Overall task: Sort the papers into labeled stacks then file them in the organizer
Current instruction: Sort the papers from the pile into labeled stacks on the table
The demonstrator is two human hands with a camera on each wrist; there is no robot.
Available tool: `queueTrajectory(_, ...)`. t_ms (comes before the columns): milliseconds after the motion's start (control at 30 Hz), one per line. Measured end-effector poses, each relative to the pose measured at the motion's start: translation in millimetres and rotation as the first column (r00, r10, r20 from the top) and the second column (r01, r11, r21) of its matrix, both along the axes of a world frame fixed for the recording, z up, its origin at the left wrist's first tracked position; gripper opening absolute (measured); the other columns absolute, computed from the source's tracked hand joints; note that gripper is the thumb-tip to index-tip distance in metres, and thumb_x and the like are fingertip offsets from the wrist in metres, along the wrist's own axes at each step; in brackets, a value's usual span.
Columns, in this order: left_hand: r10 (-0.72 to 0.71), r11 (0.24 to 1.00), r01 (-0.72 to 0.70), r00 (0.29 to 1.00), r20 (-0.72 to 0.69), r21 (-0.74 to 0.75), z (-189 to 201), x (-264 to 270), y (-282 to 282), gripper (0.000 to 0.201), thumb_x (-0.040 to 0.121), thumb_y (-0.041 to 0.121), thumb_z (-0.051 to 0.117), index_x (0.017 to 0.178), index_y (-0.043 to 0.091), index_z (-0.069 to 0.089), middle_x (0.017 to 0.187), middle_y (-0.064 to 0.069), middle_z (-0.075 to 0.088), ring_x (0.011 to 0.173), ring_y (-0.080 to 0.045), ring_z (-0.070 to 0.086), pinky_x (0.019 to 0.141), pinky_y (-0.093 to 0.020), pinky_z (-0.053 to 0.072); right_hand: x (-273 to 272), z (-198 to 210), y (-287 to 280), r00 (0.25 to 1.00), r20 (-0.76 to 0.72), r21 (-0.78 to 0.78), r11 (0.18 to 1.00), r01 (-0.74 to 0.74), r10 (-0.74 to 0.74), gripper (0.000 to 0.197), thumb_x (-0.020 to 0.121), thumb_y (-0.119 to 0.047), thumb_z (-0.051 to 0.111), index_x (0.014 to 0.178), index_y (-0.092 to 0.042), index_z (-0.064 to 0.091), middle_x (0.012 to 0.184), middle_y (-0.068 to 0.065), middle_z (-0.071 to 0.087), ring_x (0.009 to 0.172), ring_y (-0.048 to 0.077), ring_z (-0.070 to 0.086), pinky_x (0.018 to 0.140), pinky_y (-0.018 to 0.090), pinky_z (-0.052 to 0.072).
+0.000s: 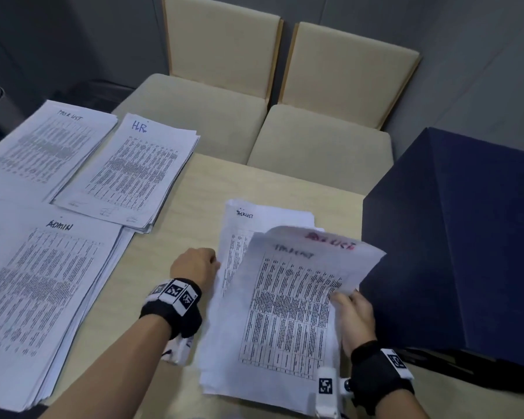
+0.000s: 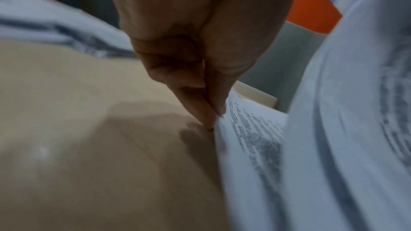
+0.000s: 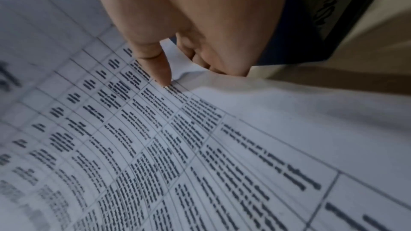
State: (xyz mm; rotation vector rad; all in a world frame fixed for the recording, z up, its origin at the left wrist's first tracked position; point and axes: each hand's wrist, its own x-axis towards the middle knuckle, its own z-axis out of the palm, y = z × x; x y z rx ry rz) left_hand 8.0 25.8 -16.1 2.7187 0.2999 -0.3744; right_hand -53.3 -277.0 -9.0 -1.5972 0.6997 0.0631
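Note:
An unsorted pile of printed sheets (image 1: 254, 220) lies in the middle of the table; its exposed sheet is marked TASKLIST. My right hand (image 1: 350, 309) grips the right edge of a lifted, curled sheet (image 1: 291, 291), thumb on top and fingers curled beneath (image 3: 175, 69). A sheet with a red label (image 1: 330, 240) rises just behind it. My left hand (image 1: 194, 264) is at the pile's left edge, where thumb and fingertip pinch together against a sheet's edge (image 2: 211, 117). Three labeled stacks lie to the left: TASK LIST (image 1: 49, 146), HR (image 1: 133, 170) and ADMIN (image 1: 43, 291).
A tall dark blue organizer box (image 1: 454, 237) stands at the table's right, close to my right hand. Two beige chairs (image 1: 212, 110) (image 1: 324, 140) are pushed in at the far edge. Bare tabletop (image 1: 194, 189) shows between the stacks and the pile.

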Motion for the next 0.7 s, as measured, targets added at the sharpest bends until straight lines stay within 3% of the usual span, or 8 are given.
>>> queueTrajectory(100, -0.022, 0.996, 0.012, 0.993, 0.113, 0.087, 7.7, -0.8, 7.2, 0.019, 0.095, 0.031, 0.05, 0.089, 0.017, 0.063, 0.082, -0.009, 0.066, 0.077, -0.032, 0.062, 0.059, -0.03, 0.039, 1.0, -1.6, 4.2, 1.0, -0.004, 0.021, 1.0, -0.009, 0.009, 0.006, 0.088, -0.001, 0.061, 0.085, -0.002, 0.065, 0.091, 0.009, 0.07, 0.095, 0.025, 0.064, 0.09, 0.037, 0.048)
queueTrajectory(200, 0.04, 0.974, 0.02, 0.964, 0.262, -0.224, 9.2, -7.6, 12.9, 0.013, 0.092, 0.022, 0.058, 0.081, 0.016, 0.059, 0.067, -0.005, 0.062, 0.066, -0.03, 0.057, 0.058, -0.031, 0.036, 0.2, -0.4, 9.2, 1.0, 0.018, 0.075, 0.997, -0.018, 0.017, 0.011, 0.087, 0.004, 0.056, 0.088, -0.003, 0.065, 0.094, 0.009, 0.07, 0.092, 0.024, 0.062, 0.084, 0.035, 0.047)
queueTrajectory(267, 0.081, 0.832, 0.066, 0.968, 0.239, -0.55, 11.8, -15.6, 14.3, 0.013, 0.093, 0.021, 0.058, 0.08, 0.019, 0.055, 0.06, 0.0, 0.055, 0.058, -0.018, 0.049, 0.058, -0.03, 0.036, 2.8, 0.3, 9.6, 1.0, 0.015, 0.082, 0.996, -0.026, 0.025, 0.014, 0.087, 0.005, 0.052, 0.085, -0.002, 0.064, 0.091, 0.012, 0.068, 0.091, 0.028, 0.061, 0.084, 0.038, 0.046)
queueTrajectory(333, 0.075, 0.678, 0.097, 0.977, 0.2, -0.729, 18.3, -23.2, 12.4, 0.011, 0.091, 0.029, 0.056, 0.083, 0.021, 0.057, 0.064, -0.007, 0.058, 0.061, -0.013, 0.049, 0.062, -0.031, 0.042, 9.3, 0.2, 7.7, 1.0, 0.004, 0.111, 0.994, -0.001, 0.0, 0.016, 0.085, 0.007, 0.051, 0.084, -0.002, 0.064, 0.091, 0.015, 0.066, 0.094, 0.03, 0.06, 0.092, 0.044, 0.043)
queueTrajectory(400, -0.016, 0.788, 0.165, 0.968, 0.249, -0.593, 18.6, -26.3, 12.4, 0.013, 0.09, 0.03, 0.059, 0.079, 0.023, 0.057, 0.065, -0.004, 0.061, 0.062, -0.014, 0.053, 0.061, -0.032, 0.044, 15.8, 2.5, 6.5, 1.0, 0.001, 0.122, 0.993, -0.002, 0.002, 0.017, 0.082, 0.008, 0.05, 0.085, 0.001, 0.065, 0.091, 0.014, 0.067, 0.093, 0.028, 0.059, 0.097, 0.043, 0.042)
queueTrajectory(467, -0.128, 0.971, 0.182, 0.943, 0.307, -0.154, 19.1, -27.6, 9.8, 0.015, 0.09, 0.027, 0.061, 0.077, 0.023, 0.057, 0.064, 0.003, 0.061, 0.063, -0.022, 0.058, 0.055, -0.032, 0.039, 18.7, 6.3, 8.1, 1.0, 0.001, 0.119, 0.993, -0.012, 0.012, 0.016, 0.078, 0.005, 0.053, 0.085, -0.002, 0.065, 0.088, 0.011, 0.068, 0.091, 0.027, 0.059, 0.094, 0.042, 0.043)
queueTrajectory(600, -0.232, 0.962, 0.175, 0.928, 0.292, 0.209, 27.8, -33.2, -0.3, 0.02, 0.077, 0.018, 0.073, 0.069, 0.016, 0.055, 0.059, 0.0, 0.056, 0.056, -0.028, 0.057, 0.046, -0.023, 0.021, 15.4, 10.1, 12.7, 0.999, -0.042, 0.119, 0.993, 0.004, 0.001, 0.016, 0.063, -0.011, 0.061, 0.078, -0.005, 0.063, 0.087, 0.012, 0.065, 0.089, 0.027, 0.058, 0.086, 0.041, 0.042)
queueTrajectory(700, -0.155, 0.955, 0.074, 0.95, 0.271, 0.288, 24.9, -36.0, -0.6, 0.023, 0.074, 0.012, 0.074, 0.069, 0.016, 0.052, 0.057, 0.0, 0.053, 0.05, -0.026, 0.052, 0.044, -0.021, 0.017, 12.9, 10.6, 11.8, 0.999, -0.051, 0.12, 0.993, 0.015, -0.009, 0.005, 0.076, 0.0, 0.059, 0.079, -0.003, 0.063, 0.091, 0.013, 0.066, 0.093, 0.028, 0.06, 0.087, 0.039, 0.044)
